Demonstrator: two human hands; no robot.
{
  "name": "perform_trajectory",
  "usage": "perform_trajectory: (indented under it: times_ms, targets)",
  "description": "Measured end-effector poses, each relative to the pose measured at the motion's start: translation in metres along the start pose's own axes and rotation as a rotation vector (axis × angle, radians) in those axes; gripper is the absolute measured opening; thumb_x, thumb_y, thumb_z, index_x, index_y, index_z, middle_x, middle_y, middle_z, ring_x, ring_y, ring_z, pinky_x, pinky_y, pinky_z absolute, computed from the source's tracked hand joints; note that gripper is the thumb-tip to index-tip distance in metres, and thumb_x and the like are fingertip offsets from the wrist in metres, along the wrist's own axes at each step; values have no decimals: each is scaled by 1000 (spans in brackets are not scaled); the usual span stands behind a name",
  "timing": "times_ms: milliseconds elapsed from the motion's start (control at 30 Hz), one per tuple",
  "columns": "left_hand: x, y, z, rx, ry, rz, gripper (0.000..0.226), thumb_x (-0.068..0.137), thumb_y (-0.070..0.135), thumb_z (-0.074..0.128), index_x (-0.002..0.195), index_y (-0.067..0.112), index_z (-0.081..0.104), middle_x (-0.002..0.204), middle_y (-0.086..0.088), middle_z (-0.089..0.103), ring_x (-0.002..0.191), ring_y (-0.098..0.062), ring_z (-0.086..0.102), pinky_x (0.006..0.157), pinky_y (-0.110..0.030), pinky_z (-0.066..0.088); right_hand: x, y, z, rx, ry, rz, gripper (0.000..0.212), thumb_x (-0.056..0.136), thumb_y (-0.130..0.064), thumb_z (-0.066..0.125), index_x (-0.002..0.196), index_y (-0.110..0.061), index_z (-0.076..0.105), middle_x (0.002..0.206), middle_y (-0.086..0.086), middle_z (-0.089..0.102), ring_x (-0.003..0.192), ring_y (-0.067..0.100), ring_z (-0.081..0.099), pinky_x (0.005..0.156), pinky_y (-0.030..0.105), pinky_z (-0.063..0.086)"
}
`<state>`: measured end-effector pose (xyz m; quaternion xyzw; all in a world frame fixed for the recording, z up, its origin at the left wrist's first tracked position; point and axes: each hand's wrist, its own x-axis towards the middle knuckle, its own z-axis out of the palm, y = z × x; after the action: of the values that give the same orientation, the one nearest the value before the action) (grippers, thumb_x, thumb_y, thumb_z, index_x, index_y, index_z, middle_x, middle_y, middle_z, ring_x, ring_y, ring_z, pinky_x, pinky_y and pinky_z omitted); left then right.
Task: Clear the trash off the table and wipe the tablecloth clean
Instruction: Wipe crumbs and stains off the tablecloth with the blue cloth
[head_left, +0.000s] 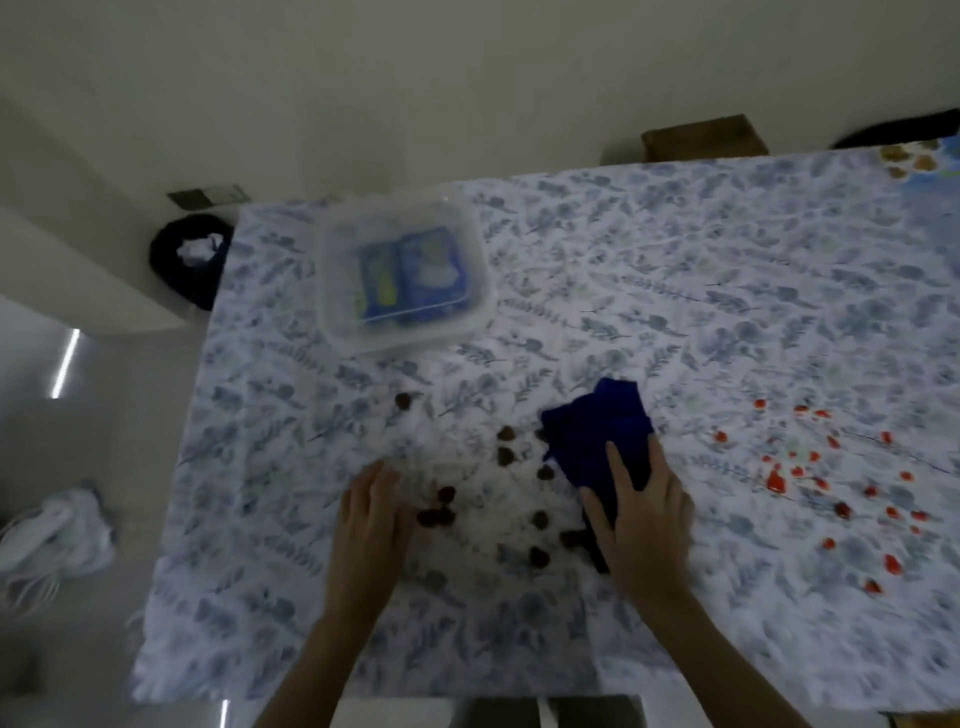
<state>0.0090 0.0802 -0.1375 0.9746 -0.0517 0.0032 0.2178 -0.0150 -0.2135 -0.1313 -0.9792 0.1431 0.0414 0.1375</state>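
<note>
A leaf-patterned tablecloth (675, 270) covers the table. Several dark brown scraps (506, 456) lie scattered near its front middle. A dark blue cloth (597, 431) lies just to their right, and my right hand (641, 519) rests flat on its near part with fingers spread. My left hand (371, 525) lies flat on the tablecloth at the left of the brown scraps, fingers together, nothing in it. Red spots and bits (810, 483) dot the tablecloth to the right.
A clear plastic box (337, 312) with blue packets inside stands at the back left of the table. A black bin (182, 260) with white paper in it sits on the floor beyond the left corner. Yellow-brown bits (909, 158) lie at the far right corner.
</note>
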Motion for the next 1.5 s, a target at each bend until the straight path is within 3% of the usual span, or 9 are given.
perform_trajectory:
  times_ms: [100, 267, 533, 833, 967, 1133, 1233, 1400, 1500]
  targets:
    - [-5, -39, -9, 56, 12, 26, 42, 95, 24, 38, 132, 5, 42, 139, -21, 43, 128, -34, 38, 108, -50, 37, 4, 10, 5, -139, 16, -83, 67, 92, -59, 22, 145, -19, 33, 156, 21, 16, 143, 41, 16, 116, 56, 13]
    - [-8, -92, -12, 144, -56, -8, 58, 100, 42, 22, 147, 10, 31, 156, -13, 27, 146, -25, 22, 121, -42, 10, 9, 4, 17, -123, -43, -135, 74, 91, -67, 7, 151, -23, 7, 159, 8, 0, 147, 27, -5, 118, 52, 14]
    - [-10, -98, -14, 141, -79, -15, 57, 100, 42, 23, 149, 14, 28, 159, -8, 21, 149, -20, 14, 122, -42, 10, 1, -107, 51, -25, 38, -50, 66, 95, -53, 22, 148, -14, 24, 156, 16, 21, 145, 36, 12, 114, 54, 25]
    - [-10, -102, -11, 156, -93, -15, 56, 101, 40, 29, 151, 15, 22, 160, -7, 16, 149, -20, 12, 121, -42, 12, 23, -194, 78, 303, 123, -145, 40, 99, -26, 43, 131, -5, 49, 147, 6, 42, 144, 25, 19, 112, 52, 30]
    - [-11, -101, -13, 147, -94, -13, 56, 101, 40, 28, 151, 14, 21, 160, -7, 16, 149, -20, 11, 121, -42, 11, 24, -182, 63, 397, 99, -134, 39, 98, -24, 42, 132, -5, 47, 147, 7, 41, 142, 21, 24, 114, 44, 28]
    - [-11, -101, -13, 160, -108, -16, 57, 101, 40, 29, 151, 14, 22, 161, -7, 14, 150, -20, 8, 121, -42, 11, 38, -126, 43, 310, 131, -171, 28, 96, -22, 46, 116, -3, 52, 145, 15, 42, 135, 31, 38, 107, 53, 37]
    - [-11, -101, -13, 150, -107, -18, 57, 101, 39, 31, 151, 14, 22, 161, -7, 14, 150, -19, 7, 121, -42, 11, 51, -89, 29, 227, 145, -184, 28, 95, -29, 48, 104, -3, 54, 146, 17, 40, 136, 34, 35, 106, 55, 36]
    - [-10, -98, -16, 135, -94, -11, 56, 100, 38, 30, 150, 13, 26, 160, -8, 17, 150, -19, 7, 122, -41, 9, 41, -38, 16, 111, -79, -453, 42, 95, -42, 37, 100, -4, 53, 153, 13, 27, 142, 25, 23, 113, 42, 27]
    - [-11, -98, -16, 132, -83, -16, 56, 100, 38, 30, 149, 13, 28, 159, -7, 18, 149, -19, 8, 122, -40, 8, 0, -19, 24, -17, -66, -442, 33, 92, -35, 52, 92, -2, 59, 150, 10, 31, 137, 24, 27, 102, 56, 41]
